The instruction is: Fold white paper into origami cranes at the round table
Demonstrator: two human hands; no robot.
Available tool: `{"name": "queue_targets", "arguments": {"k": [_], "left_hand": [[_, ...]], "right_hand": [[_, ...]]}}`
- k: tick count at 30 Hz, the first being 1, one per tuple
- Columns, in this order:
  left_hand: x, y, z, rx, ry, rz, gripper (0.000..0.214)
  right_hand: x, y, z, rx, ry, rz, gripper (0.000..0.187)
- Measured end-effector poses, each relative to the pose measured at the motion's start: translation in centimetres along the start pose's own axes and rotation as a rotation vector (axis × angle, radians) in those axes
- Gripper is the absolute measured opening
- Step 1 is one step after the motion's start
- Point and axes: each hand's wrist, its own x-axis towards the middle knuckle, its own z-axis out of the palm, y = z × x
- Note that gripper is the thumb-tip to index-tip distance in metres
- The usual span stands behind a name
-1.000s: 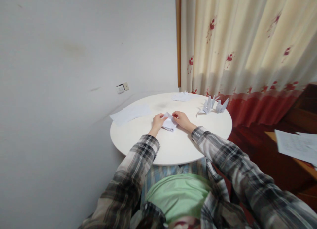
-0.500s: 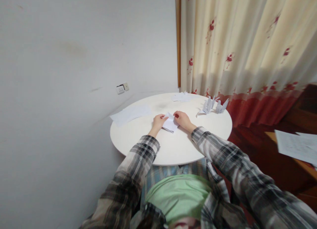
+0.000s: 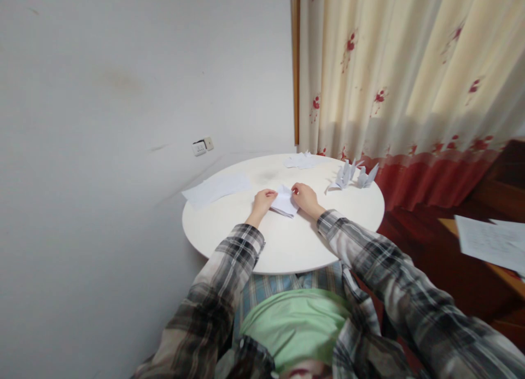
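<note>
A folded sheet of white paper [image 3: 284,202] lies between my two hands, over the middle of the round white table [image 3: 221,231]. My left hand [image 3: 262,202] pinches its left edge, thumb and fingers closed. On the opposite side, my right hand [image 3: 305,199] grips the right edge with bent fingers. Several layers show along the paper's near edge, and its far end rises to a point. The fingertips partly cover both side edges.
Folded paper cranes [image 3: 346,174] stand at the table's right rim. Flat white sheets [image 3: 217,188] lie at the left, and more paper pieces [image 3: 301,160] at the back. A wall [image 3: 102,204] borders the left; a curtain [image 3: 394,94] hangs behind. Printed pages [image 3: 488,237] rest lower right.
The folded paper has shifted slightly right and turned a little between my hands. My right hand has moved slightly right; both hands keep hold of the edges.
</note>
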Motion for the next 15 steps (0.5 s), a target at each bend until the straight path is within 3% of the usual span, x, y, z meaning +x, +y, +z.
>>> {"name": "queue_targets", "arguments": {"k": [15], "left_hand": [[0.32, -0.43, 0.20, 0.006, -0.003, -0.017, 0.012]], "right_hand": [[-0.23, -0.26, -0.17, -0.079, -0.053, 0.058, 0.029]]}}
